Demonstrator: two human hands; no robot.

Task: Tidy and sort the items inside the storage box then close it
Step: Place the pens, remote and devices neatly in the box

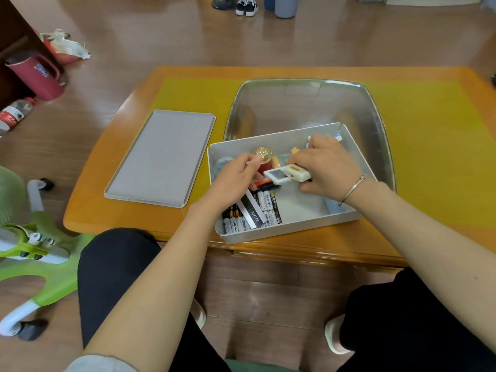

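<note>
Both hands were down inside the grey storage box [346, 216], which sat at the near edge of the table [107, 189], its lid [161, 157] lying flat well to the left. The right hand [326, 165] grasped a white gadget with a small screen [285, 175], its long axis running left to right, the screen end toward the left hand [236, 178]. That hand's fingers were curled just beside it; whether they pinched anything, I could not tell. Batteries [264, 208] lay lined up nearer the front-left corner.

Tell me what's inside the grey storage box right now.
In the grey storage box: batteries, a black-and-white strip, a gold-capped red bottle. The right hand holds a white device. Hands cover the rest.
</note>
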